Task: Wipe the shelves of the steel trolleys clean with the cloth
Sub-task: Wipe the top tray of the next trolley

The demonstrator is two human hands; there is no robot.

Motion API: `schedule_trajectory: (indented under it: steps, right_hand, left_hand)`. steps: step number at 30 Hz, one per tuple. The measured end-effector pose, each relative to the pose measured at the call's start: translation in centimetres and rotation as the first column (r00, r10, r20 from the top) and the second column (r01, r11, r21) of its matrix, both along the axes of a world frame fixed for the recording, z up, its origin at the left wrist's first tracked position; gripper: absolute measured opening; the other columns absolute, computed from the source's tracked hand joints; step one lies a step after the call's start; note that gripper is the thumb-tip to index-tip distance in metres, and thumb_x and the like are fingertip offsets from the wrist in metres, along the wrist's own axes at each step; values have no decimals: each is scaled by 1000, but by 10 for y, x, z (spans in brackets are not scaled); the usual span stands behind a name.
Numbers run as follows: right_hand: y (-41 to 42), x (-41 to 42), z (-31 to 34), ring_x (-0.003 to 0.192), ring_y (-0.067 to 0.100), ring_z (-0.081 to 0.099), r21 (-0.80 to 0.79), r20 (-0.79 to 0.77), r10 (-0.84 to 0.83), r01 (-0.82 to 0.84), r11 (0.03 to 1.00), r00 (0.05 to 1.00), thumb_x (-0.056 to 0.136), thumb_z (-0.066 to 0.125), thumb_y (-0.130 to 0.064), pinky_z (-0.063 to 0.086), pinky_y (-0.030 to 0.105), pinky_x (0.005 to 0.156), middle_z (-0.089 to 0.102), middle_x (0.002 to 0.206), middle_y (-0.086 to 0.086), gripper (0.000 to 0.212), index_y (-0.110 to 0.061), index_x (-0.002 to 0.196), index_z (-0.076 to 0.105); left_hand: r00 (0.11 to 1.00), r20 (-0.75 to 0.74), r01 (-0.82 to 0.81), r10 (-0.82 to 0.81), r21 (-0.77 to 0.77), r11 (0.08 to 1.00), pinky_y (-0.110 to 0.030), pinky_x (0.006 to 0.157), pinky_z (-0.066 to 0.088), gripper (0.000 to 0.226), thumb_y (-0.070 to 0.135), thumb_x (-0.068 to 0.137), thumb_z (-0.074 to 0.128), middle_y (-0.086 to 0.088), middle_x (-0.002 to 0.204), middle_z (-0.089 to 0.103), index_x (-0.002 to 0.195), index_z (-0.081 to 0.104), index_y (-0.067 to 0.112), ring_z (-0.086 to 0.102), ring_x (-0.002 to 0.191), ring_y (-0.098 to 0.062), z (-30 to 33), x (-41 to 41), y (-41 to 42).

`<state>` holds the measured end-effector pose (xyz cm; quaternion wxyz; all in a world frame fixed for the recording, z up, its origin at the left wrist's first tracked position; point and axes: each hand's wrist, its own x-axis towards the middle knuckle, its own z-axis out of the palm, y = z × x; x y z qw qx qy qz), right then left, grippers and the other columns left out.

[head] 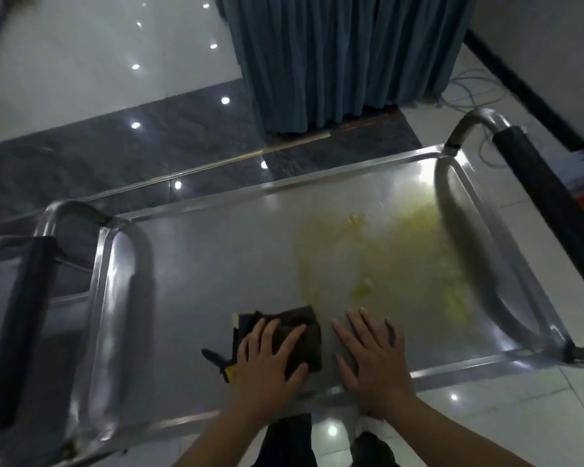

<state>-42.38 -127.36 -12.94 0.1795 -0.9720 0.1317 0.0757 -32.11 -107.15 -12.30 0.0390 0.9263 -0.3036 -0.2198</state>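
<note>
The steel trolley's top shelf (216, 264) fills the middle of the view. A yellow smear (385, 257) covers its right half. A dark folded cloth (304, 335) lies near the shelf's front edge, and my left hand (267, 362) presses flat on it with fingers spread. Just to the right of the cloth, my right hand (371, 358) rests flat on the bare steel, palm down and holding nothing.
Black-padded push handles stand at both ends, the left handle (17, 325) and the right handle (553, 210). A raised rim (459, 369) runs around the shelf. A blue curtain (344, 55) hangs beyond, with loose cables (479, 92) on the tiled floor to its right.
</note>
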Motion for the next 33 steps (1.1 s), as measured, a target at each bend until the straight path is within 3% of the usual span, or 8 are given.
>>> schedule_trajectory:
  steps: [2,5,16,20,23,27,31,33]
  right_hand:
    - [-5,1,4,148,19,21,34,-62,10,-8,999,998,86,45,-50,10,49,113,30,159,-5,63,-41,147,36]
    - [-23,2,8,151,13,0,45,-142,90,-84,995,986,88,41,-50,3,44,115,5,164,-10,64,-45,150,22]
    - [-99,-39,50,140,22,28,-195,-258,25,-78,978,966,72,63,-61,27,46,105,25,155,-8,82,-47,144,27]
    - [-96,-51,53,140,23,29,-243,-260,2,-68,968,965,70,64,-60,20,51,103,29,152,-7,79,-50,141,30]
    - [-89,-55,60,115,28,59,-187,-262,-22,-29,982,965,48,86,-46,40,56,92,60,127,0,71,-43,116,64]
    - [-74,-62,64,94,25,70,-152,-214,-34,1,988,976,27,93,-35,52,54,77,71,106,-1,72,-38,96,74]
    - [-74,-57,72,94,27,72,-132,-368,-123,79,988,922,8,93,-45,57,51,66,73,112,5,99,-37,106,75]
    - [-75,-53,74,127,31,55,-113,-418,-126,86,990,900,38,92,-52,49,56,89,52,144,9,102,-46,132,56]
  left_hand:
    - [1000,-2,-16,16,-15,1000,-43,114,20,64,70,83,40,3,150,41,144,25,58,35,141,-28,3,-43,-2]
    - [997,-8,-78,78,2,997,-39,118,-3,62,73,86,27,5,162,20,144,5,65,6,151,-24,3,-73,-8]
    - [991,-41,-130,131,22,991,-44,118,-8,64,75,82,11,10,162,-4,142,-7,61,-18,147,-17,2,-59,-25]
    - [995,-12,-101,100,-16,995,-47,118,-5,61,73,88,15,5,163,-1,145,-4,58,-12,149,-22,0,-2,-52]
    - [993,-37,-108,108,-10,994,-48,118,-4,59,71,92,22,3,163,-2,146,0,58,-14,148,-21,-2,61,-78]
    - [988,-84,-136,133,-29,990,-49,118,-5,59,69,93,25,-1,164,-2,146,2,57,-12,149,-25,-5,141,-113]
    - [991,-103,-94,90,-29,995,-51,118,-3,62,68,93,31,-5,164,1,147,4,56,-7,150,-28,-5,209,-145]
    - [992,-97,-76,74,-17,997,-51,118,-1,63,70,92,31,-5,164,3,147,4,56,-6,150,-29,-5,236,-158]
